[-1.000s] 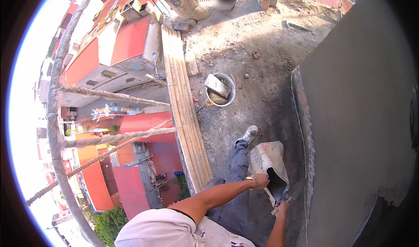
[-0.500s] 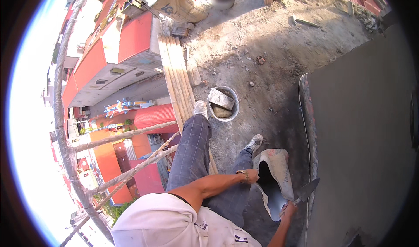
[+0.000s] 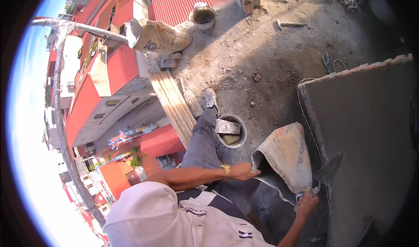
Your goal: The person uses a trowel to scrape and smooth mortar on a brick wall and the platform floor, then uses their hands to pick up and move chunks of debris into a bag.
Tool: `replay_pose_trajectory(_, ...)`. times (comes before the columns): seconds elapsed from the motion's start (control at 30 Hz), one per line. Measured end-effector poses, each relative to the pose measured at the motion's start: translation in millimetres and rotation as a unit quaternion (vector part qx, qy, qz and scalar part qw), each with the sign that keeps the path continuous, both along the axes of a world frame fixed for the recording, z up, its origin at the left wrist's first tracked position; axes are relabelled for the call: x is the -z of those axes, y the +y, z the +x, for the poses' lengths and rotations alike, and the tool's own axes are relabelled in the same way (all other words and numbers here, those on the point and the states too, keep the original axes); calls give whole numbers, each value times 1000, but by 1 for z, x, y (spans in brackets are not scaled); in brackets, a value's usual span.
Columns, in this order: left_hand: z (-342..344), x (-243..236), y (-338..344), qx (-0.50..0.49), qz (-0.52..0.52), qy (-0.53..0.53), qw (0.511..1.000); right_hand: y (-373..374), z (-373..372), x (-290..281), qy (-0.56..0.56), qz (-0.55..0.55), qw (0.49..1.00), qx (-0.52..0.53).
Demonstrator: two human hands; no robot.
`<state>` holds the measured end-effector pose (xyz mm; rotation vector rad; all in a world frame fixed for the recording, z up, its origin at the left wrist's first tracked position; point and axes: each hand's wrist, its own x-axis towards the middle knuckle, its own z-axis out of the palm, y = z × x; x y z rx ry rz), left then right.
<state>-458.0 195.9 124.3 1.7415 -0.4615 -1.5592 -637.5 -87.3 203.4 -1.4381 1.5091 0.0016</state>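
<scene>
An open paper cement sack point(image 3: 284, 156) hangs between my hands, its dark mouth toward my body. My left hand point(image 3: 244, 171), with a gold watch at the wrist, is closed on the sack's left edge. At its lower right corner, my right hand point(image 3: 308, 202) grips the rim. The same hand also holds a pointed trowel point(image 3: 328, 170), whose grey blade sticks out past the sack over the edge of a plastered wall point(image 3: 371, 138). Whatever lies inside the sack is hidden in shadow.
A bucket point(image 3: 243, 141) holding a pale flat block stands beside my foot. Farther off are another bucket point(image 3: 213, 20), a crumpled sack point(image 3: 163, 37) and a hammer point(image 3: 290, 24). Bamboo poles point(image 3: 172, 103) border the drop at left. A cord point(image 3: 312, 129) runs along the wall's edge.
Both my hands have moved the sack and trowel somewhat to the right in the picture. The sack has turned, showing more of its outer side. My foot has stepped forward past the near bucket.
</scene>
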Motion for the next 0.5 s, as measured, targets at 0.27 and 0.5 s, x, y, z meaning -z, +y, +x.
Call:
replay_pose_trajectory(0.27,156,-4,184,-43,-64,-150,986,162,245,-44,-16,-7,997,-81)
replay_pose_trajectory(0.5,342,-42,366,-283,75,-95,952,304,446,-12,-19,71,975,-210)
